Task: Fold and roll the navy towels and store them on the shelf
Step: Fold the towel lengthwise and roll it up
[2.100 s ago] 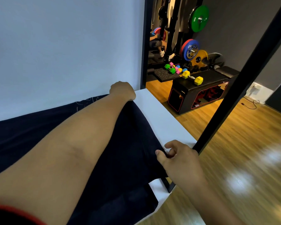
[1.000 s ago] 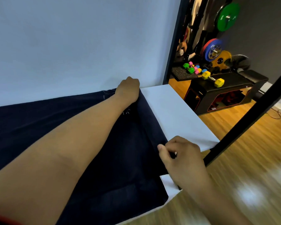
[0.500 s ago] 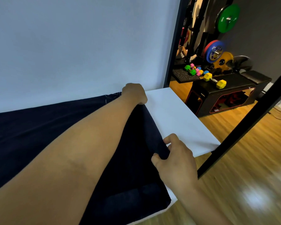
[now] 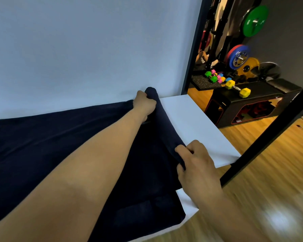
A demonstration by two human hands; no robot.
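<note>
Nearest, in the lower right of the frame, the right hand (image 4: 198, 168) pinches the near end of the navy towel's turned-over edge. Its fingers (image 4: 194, 145) are curled round the cloth just beside the front rim of the white surface (image 4: 191, 123). The navy towel (image 4: 42, 137) lies spread over that surface across the lower left and centre, with one corner close to the rim at the bottom. Its right-hand edge is curled into a thin roll (image 4: 166, 126) that runs up the middle of the frame from one hand to the other. At the far end, against the pale wall, the left hand (image 4: 143, 104) grips the roll's other end, its fingers closed round a bunched knob of cloth that stands above the fist.

The cloth looks soft, limp and light, with a pile that should cling to itself rather than slip, and nothing about it is fragile. It will probably sag between the hands, so a hold at both ends of the roll with even tension seems best. A slack middle could wind loose or skew.

Coloured dumbbells (image 4: 217, 77) sit far off at the upper right.
</note>
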